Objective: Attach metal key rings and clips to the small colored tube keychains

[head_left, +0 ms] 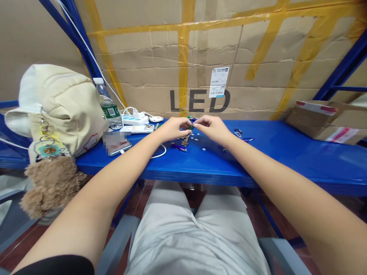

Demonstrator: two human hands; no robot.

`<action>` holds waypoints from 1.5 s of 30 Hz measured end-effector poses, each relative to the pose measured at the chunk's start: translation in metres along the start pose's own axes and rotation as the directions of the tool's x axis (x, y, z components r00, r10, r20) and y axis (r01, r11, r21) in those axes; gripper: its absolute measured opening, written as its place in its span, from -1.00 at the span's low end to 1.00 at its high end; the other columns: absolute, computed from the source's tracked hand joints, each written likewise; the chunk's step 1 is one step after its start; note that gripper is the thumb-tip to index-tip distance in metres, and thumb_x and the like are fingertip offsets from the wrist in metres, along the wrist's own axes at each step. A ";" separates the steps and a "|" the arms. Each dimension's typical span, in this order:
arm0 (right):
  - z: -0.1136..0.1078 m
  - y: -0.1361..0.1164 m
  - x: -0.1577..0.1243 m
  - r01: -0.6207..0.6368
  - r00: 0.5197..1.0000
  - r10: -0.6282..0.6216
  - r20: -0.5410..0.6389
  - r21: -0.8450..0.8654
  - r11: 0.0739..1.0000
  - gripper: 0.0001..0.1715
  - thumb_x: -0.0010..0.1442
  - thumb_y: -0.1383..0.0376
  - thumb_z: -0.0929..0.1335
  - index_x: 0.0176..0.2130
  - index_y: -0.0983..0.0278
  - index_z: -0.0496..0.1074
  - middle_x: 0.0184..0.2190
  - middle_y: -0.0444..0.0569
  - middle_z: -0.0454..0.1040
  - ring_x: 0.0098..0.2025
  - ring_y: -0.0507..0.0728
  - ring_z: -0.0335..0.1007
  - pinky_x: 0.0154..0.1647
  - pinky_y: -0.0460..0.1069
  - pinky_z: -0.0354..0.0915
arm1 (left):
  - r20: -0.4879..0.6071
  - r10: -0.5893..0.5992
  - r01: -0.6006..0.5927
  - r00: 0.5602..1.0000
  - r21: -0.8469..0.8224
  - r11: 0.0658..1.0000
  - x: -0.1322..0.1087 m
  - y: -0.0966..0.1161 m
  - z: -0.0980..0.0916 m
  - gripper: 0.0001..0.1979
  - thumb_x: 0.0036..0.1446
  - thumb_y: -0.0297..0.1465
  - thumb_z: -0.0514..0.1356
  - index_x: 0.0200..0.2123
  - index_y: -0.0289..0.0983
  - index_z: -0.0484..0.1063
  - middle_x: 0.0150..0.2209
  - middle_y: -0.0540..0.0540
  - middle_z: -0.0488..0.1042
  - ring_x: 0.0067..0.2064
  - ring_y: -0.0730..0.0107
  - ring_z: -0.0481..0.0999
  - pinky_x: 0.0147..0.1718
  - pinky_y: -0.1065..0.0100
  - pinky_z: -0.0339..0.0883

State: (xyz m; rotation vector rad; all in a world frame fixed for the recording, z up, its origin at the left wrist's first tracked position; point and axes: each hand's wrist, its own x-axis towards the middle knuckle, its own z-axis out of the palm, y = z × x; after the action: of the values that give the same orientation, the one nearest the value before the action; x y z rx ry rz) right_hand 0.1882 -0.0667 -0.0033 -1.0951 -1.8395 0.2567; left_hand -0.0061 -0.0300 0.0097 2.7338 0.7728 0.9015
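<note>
Over the blue table, my left hand (175,129) and my right hand (211,126) meet with curled fingers. Between their fingertips is a small green object (191,127), mostly hidden, whose kind I cannot make out. Both hands are closed at it in a pinch. Below them lie a pile of small brownish round pieces (185,141) and several pale discs (203,149). A purple-blue stick-shaped piece (178,147) rests just in front of the pile. Beyond the fingers, more green and blue pieces (194,119) partly show.
Right of my hands are dark carabiner-like clips (237,132) and a blue piece (248,139). On the left stand a cream bag (65,103), a water bottle (110,109), a power strip (134,119) and phones (137,129). A cardboard box (327,120) sits at right.
</note>
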 end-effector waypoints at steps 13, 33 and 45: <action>-0.010 0.011 0.005 -0.233 0.965 0.226 0.133 0.034 0.972 -0.69 0.01 0.29 0.39 -0.19 0.32 0.43 -0.35 -0.02 0.52 -0.34 0.08 0.39 -0.28 -0.01 0.31 | 0.095 0.000 -0.015 0.995 0.154 0.988 0.001 0.004 0.005 -0.77 0.11 -0.36 0.18 -0.15 -0.26 0.48 -0.21 -0.09 0.59 -0.18 0.33 0.56 -0.15 0.33 0.37; -0.062 0.020 -0.009 -0.026 0.812 0.276 0.514 -0.440 0.897 -0.91 -0.06 0.26 0.44 -0.44 0.18 0.58 -0.44 -0.10 0.59 -0.48 0.10 0.44 -0.47 -0.02 0.30 | 0.084 -0.026 0.016 0.996 0.117 0.993 0.000 0.006 0.003 -0.77 0.11 -0.35 0.19 -0.14 -0.28 0.47 -0.19 -0.11 0.58 -0.17 0.35 0.54 -0.11 0.30 0.39; -0.024 0.002 -0.007 -0.083 0.984 0.068 0.164 0.087 0.993 -0.76 0.01 0.25 0.39 -0.28 0.31 0.51 -0.34 0.00 0.58 -0.32 0.10 0.44 -0.28 0.00 0.36 | 0.080 0.028 -0.035 0.996 0.082 0.996 0.002 0.010 0.013 -0.79 0.12 -0.38 0.17 -0.17 -0.30 0.48 -0.24 -0.10 0.57 -0.24 0.38 0.53 -0.19 0.35 0.39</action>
State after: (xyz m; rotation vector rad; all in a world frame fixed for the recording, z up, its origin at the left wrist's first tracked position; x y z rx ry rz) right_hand 0.2096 -0.0774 0.0046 -1.1070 -1.9093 0.4829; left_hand 0.0072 -0.0369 0.0034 2.8421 0.7718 0.7786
